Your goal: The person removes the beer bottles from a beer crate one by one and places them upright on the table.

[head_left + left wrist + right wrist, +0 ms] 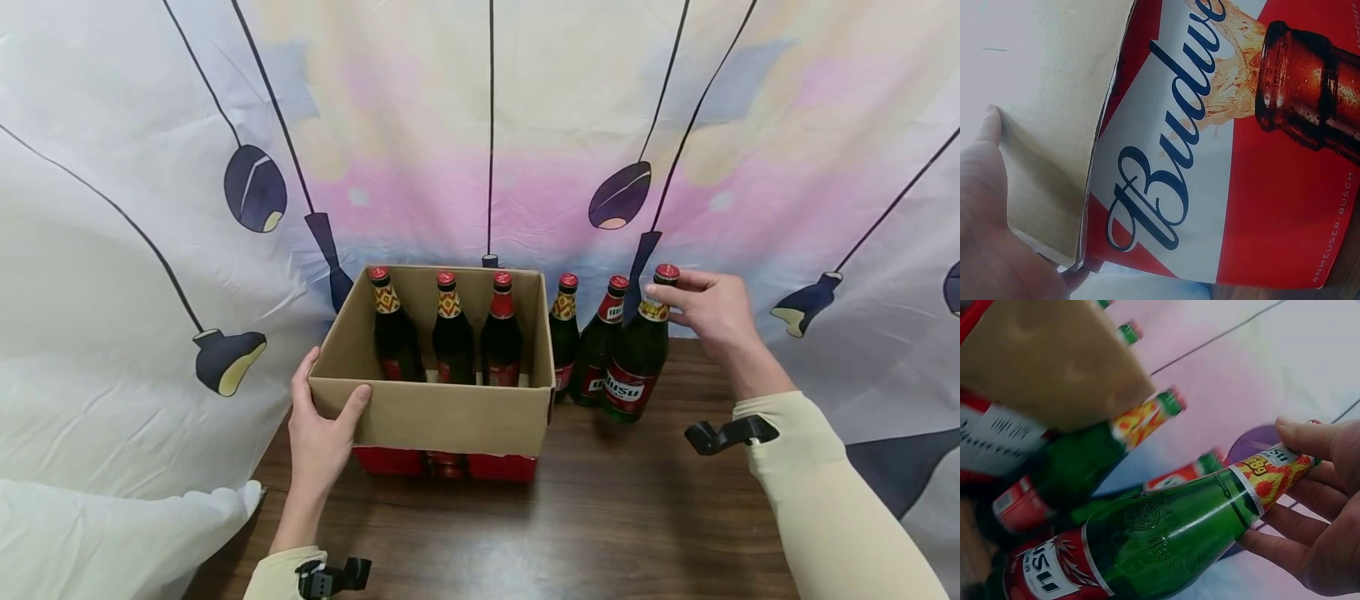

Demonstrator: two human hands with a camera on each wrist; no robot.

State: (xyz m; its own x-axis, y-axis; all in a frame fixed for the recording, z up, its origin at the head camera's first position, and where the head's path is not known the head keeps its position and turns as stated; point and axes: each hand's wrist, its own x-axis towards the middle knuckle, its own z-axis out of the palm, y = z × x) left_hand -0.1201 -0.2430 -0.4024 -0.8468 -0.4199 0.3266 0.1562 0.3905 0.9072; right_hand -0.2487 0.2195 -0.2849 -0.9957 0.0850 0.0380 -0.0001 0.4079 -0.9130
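Note:
My right hand point(716, 312) grips a green beer bottle point(637, 367) by its neck, the bottle leaning slightly with its red cap up. In the right wrist view, the thumb lies on one side of the patterned neck label and the fingers on the other. My left hand point(318, 433) holds the front left corner of an open cardboard box point(450, 417), its thumb over the folded-down front flap point(1054, 137). Inside the box stand three capped bottles, the left one point(395, 342), the middle one point(452, 337) and the right one point(501, 337); their bases are hidden by the front wall.
Two more bottles, one with a patterned neck point(564, 329) and one with a red neck label point(597, 350), stand between the box and the held bottle. A printed curtain point(420, 125) hangs behind the brown wooden table point(600, 517). White cloth point(127, 533) bulges in at the left.

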